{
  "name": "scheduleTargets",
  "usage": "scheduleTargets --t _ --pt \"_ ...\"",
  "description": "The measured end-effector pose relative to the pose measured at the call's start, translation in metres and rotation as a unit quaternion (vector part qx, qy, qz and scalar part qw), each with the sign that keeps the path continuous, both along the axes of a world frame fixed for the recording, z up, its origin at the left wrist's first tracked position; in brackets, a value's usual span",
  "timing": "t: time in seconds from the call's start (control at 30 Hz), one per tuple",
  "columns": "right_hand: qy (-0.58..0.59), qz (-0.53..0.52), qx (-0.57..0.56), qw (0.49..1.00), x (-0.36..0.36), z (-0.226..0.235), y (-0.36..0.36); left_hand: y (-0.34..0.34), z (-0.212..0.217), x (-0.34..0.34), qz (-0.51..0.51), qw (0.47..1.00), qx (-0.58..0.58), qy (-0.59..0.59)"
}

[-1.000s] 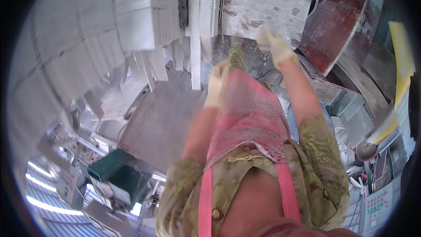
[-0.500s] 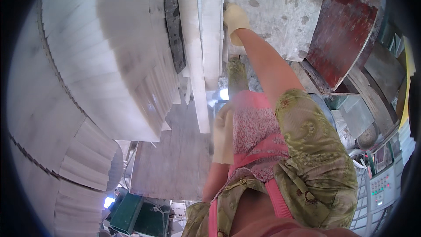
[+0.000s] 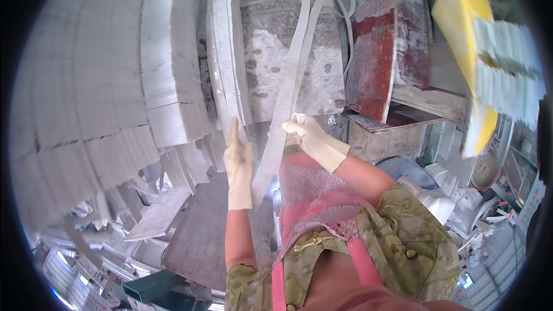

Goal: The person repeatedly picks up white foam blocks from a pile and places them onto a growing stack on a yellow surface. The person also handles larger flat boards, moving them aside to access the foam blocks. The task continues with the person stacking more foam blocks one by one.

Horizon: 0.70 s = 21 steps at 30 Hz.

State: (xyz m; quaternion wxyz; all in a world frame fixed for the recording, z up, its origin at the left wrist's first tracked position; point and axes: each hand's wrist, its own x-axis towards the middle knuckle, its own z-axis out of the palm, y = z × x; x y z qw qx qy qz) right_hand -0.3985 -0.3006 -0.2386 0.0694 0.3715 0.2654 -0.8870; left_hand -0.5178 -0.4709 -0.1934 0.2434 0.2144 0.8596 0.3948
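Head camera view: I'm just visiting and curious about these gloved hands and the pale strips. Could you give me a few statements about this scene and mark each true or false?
1. Both hands wear pale gloves. True: the left hand and right hand are both gloved.
2. The right hand grips a long pale strip. True.
3. The left hand is clenched in a fist. False: its fingers point up, flat beside the strip.
4. The red-stained slab lies to the person's left. False: it stands on the right.
5. The apron is blue. False: it is pink.
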Motion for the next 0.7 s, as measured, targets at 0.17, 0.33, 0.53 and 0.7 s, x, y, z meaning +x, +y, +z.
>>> scheduleTargets --t 0.17,0.33,0.53,0.7 --pt "0.159 -0.062 -0.064 0.983 0.031 0.121 0.005 0.048 0.035 0.043 -0.002 0.967 0.186 -0.172" --pt "0.165 -0.243 -0.021 0.956 0.038 0.217 0.051 0.063 0.092 0.065 0.018 0.891 0.394 -0.227" --pt "0.293 -0.237 0.015 0.926 0.044 0.253 0.050 0.088 0.173 0.086 -0.089 0.927 0.363 0.040" --pt "0.299 -0.209 0.076 0.928 0.046 0.251 0.049 0.119 0.229 0.113 -0.080 0.885 0.456 0.042"
